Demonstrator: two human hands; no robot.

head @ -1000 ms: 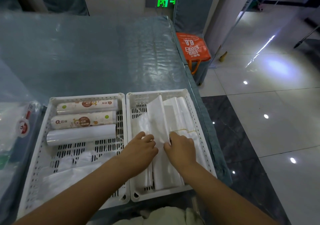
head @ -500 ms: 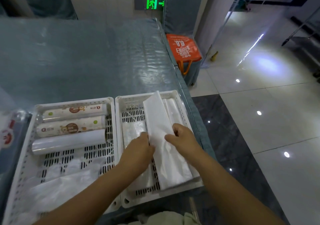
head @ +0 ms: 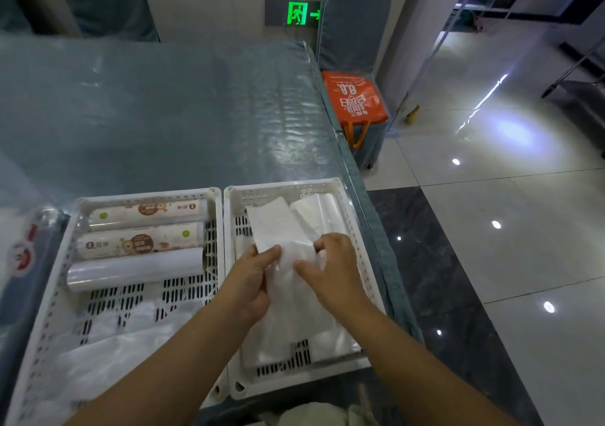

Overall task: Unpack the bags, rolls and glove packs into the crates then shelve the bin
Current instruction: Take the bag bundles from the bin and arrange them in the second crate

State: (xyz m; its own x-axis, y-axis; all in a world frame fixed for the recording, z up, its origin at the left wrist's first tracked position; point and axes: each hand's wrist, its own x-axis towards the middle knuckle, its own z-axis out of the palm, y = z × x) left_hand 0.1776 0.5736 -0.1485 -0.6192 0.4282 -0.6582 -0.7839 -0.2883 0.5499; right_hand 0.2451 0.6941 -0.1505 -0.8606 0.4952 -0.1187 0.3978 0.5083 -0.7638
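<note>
We see two white slotted crates side by side on the table: the left crate (head: 49, 294) holds three rolls (head: 137, 245) lying crosswise at its far end and clear bags (head: 108, 357) nearer; the right crate (head: 360, 229) holds flat translucent bag stacks (head: 284, 320).

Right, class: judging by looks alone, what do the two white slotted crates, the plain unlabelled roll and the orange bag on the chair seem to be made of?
White slotted crates: rigid moulded plastic, matte; even punched slots.
Plain unlabelled roll: probably clear plastic film, glossy; highlights along it, pale core showing at one end.
Orange bag on the chair: perhaps non-woven fabric, printed white; soft sagging shape, though the weave is too small to tell.
</note>
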